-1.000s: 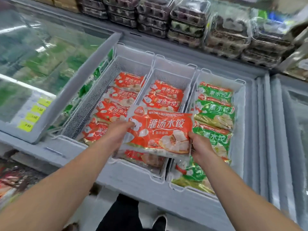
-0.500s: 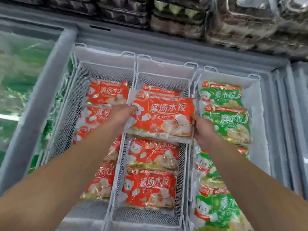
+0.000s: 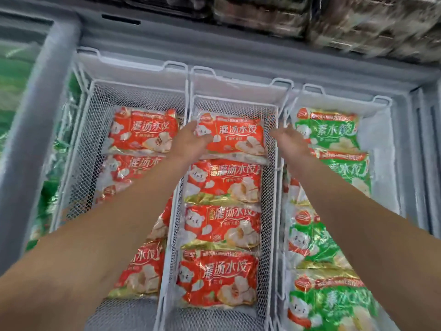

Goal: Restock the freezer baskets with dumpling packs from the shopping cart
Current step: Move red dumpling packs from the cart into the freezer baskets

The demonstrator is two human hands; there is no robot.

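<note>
A red dumpling pack (image 3: 236,137) lies flat at the far end of the middle wire basket (image 3: 235,99), on top of a row of like red packs (image 3: 224,182). My left hand (image 3: 191,139) rests on the pack's left edge, fingers laid over its corner. My right hand (image 3: 288,138) hovers by the basket's right wall, fingers straight, off the pack and holding nothing. The shopping cart is out of view.
The left basket (image 3: 95,130) holds more red packs (image 3: 143,132); the right basket (image 3: 381,101) holds green packs (image 3: 334,132). A grey freezer frame (image 3: 35,130) runs along the left. Stacked clear trays (image 3: 262,17) sit on the shelf behind the freezer.
The red pack went from held above the basket to lying at its far end. My right hand let go and drew right; my left hand stayed on the pack.
</note>
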